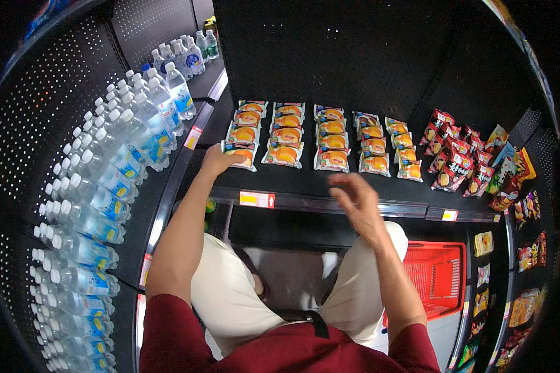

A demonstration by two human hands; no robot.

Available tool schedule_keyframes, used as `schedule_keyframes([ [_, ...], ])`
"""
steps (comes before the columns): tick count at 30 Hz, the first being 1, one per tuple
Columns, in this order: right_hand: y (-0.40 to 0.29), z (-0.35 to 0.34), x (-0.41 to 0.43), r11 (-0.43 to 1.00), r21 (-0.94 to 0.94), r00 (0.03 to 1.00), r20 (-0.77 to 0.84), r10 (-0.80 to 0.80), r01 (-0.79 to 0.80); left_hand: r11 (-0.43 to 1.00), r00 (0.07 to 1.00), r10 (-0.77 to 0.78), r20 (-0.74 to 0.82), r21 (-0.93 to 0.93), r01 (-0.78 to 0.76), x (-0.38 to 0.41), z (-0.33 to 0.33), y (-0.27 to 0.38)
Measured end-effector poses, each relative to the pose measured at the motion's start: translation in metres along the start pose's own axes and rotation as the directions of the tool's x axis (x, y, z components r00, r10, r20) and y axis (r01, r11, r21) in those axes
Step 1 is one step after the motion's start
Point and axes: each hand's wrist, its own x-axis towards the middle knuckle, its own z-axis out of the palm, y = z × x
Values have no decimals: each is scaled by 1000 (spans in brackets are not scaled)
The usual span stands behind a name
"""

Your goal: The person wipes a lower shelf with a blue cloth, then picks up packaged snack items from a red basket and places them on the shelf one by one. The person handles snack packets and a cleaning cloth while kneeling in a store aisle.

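My left hand [218,163] is at the front of the leftmost row on a black shelf [308,179]. Its thumb lies across a wrapped bun packet [242,151], and its other fingers are mostly hidden at the packet's left edge. Further packets stand in several rows to the right, including a front bun packet [282,154] in the second row and another front packet [332,159] in the third. Slightly blurred, my right hand [361,205] hovers over the shelf's front edge with thumb and fingers apart, holding nothing.
Many clear drink bottles [88,252] line the shelf to my left. Red snack bags [452,165] are piled at the right end of the bun shelf. A red plastic shopping basket [436,247] stands beside my right knee. Price tags [256,199] run along the shelf edge.
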Motion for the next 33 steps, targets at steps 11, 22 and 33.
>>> schedule_keyframes([
  [11, 18, 52, 18, 829, 503, 963, 222, 152, -247, 784, 914, 347, 213, -600, -158, -74, -10, 66],
  [22, 14, -19, -11, 794, 591, 954, -132, 269, -143, 736, 680, 591, 434, -636, -234, -90, 62, 154],
  [33, 163, -178, -202, 943, -61, 655, -734, 179, -326, 681, 771, 632, 78, 419, -600, -34, 81, 92],
])
